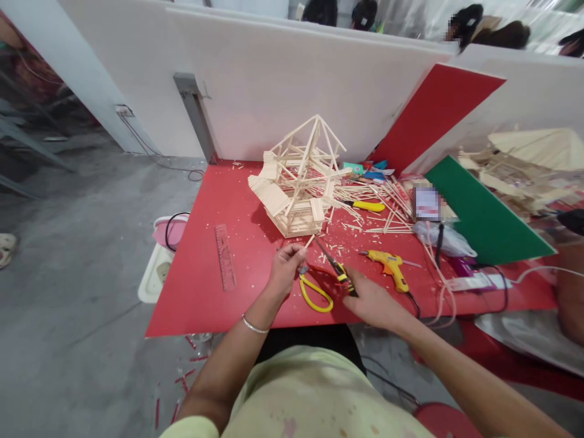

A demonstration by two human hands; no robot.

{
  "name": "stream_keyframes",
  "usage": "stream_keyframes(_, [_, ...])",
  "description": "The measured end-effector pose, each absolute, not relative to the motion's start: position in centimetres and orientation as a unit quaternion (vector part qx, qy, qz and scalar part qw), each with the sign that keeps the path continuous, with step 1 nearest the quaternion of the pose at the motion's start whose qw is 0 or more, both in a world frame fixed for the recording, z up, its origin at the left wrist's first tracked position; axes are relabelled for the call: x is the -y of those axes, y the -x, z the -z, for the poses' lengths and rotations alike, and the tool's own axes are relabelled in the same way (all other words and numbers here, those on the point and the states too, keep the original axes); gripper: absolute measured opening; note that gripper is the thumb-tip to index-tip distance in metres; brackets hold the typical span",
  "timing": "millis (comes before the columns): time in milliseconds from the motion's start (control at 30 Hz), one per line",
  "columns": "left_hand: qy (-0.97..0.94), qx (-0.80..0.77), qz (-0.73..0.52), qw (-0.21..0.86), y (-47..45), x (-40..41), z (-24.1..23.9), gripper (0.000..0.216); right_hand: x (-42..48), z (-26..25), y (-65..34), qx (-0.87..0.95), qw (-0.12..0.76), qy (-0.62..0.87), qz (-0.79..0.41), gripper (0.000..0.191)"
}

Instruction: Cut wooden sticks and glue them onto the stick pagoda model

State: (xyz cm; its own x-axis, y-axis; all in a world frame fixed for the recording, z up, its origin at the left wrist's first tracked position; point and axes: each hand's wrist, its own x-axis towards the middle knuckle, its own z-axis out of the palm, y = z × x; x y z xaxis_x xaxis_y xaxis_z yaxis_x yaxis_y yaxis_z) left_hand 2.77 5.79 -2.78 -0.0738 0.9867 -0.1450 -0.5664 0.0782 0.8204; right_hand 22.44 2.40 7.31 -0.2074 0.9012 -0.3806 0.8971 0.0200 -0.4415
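Observation:
Between the fingertips of my left hand (286,264), a short wooden stick (310,241) is pinched, pointing up and to the right. My right hand (370,297) is closed around the yellow-and-black handle of a slim, dark, tapered file (329,256). Its tip lies close to the stick; I cannot tell whether they touch. Yellow-handled scissors (316,297) lie below and between the hands, partly hidden by the left one. Just beyond both hands stands a pavilion-like model (292,201) of wooden sticks, with slatted roof panels on its left and an open frame on top.
On the red table (182,286) lie a clear ruler (224,257), a yellow glue gun (390,266), a yellow-handled tool (368,206) and scattered sticks (387,226). A green board (488,213) and power strip (479,282) are to the right. A white partition (296,79) rises behind.

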Motion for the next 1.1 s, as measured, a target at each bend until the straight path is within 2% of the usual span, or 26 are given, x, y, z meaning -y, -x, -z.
stream_keyframes(100, [-0.278, -0.385, -0.627, 0.618, -2.7, -5.7, 2.5, 0.031, -3.5, -6.9, -21.6, 0.765, -0.043, 0.613, -0.192, 0.061])
stream_keyframes(333, [-0.306, -0.401, -0.619, 0.602, -2.7, -5.5, 2.1, 0.031, -4.3, -5.9, -21.0, 0.801, -0.031, 0.585, -0.125, 0.055])
stream_keyframes(767, [-0.339, -0.414, -0.613, 0.582, -2.6, -5.3, 1.8, 0.029, -5.0, -5.1, -21.3, 0.817, -0.016, 0.563, -0.123, 0.045])
stream_keyframes(967, [-0.448, -0.452, -0.597, 0.488, -2.4, -5.0, 1.2, 0.026, -5.1, -4.6, -22.1, 0.816, -0.026, 0.566, -0.112, 0.042])
stream_keyframes(1100, [-0.439, -0.444, -0.584, 0.519, -2.5, -5.0, 1.4, 0.026, -5.2, -4.1, -22.8, 0.827, 0.003, 0.548, -0.124, 0.053])
